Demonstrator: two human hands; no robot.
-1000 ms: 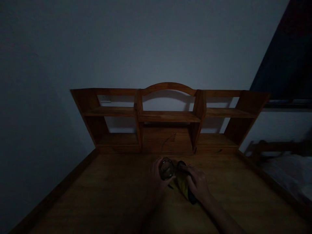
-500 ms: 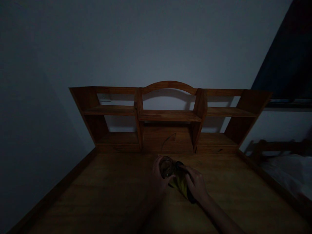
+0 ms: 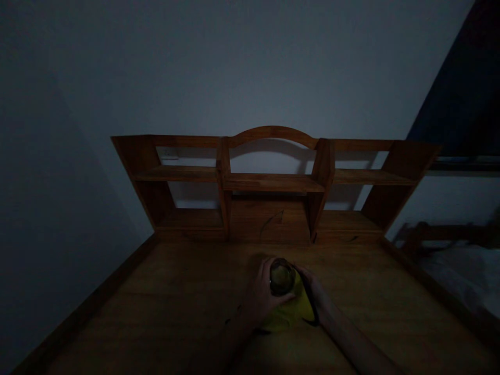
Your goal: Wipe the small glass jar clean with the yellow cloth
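Observation:
My left hand (image 3: 264, 292) is wrapped round a small round glass container (image 3: 282, 278), its mouth facing up toward me. A yellow cloth-like piece with dark edges (image 3: 292, 312) spreads beneath and to the right of the glass. On the far side of it, my right hand (image 3: 315, 292) grips the cloth's right edge close to the glass. The dim light hides most of the right fingertips. Both hands are low over the wooden desk, and the glass touches or lies very near the cloth.
The wooden desk top (image 3: 187, 286) has raised side edges. Along its back stands a wooden shelf unit (image 3: 273, 183) against a pale wall (image 3: 250, 67). A socket (image 3: 169, 153) shows behind the left shelf. At the right are a dark window (image 3: 461, 99) and pale bedding (image 3: 464, 276).
The glass has shifted right and toward me, over the yellow cloth, with my left hand round it. The cloth has opened out wider, and my right hand has moved to its right edge.

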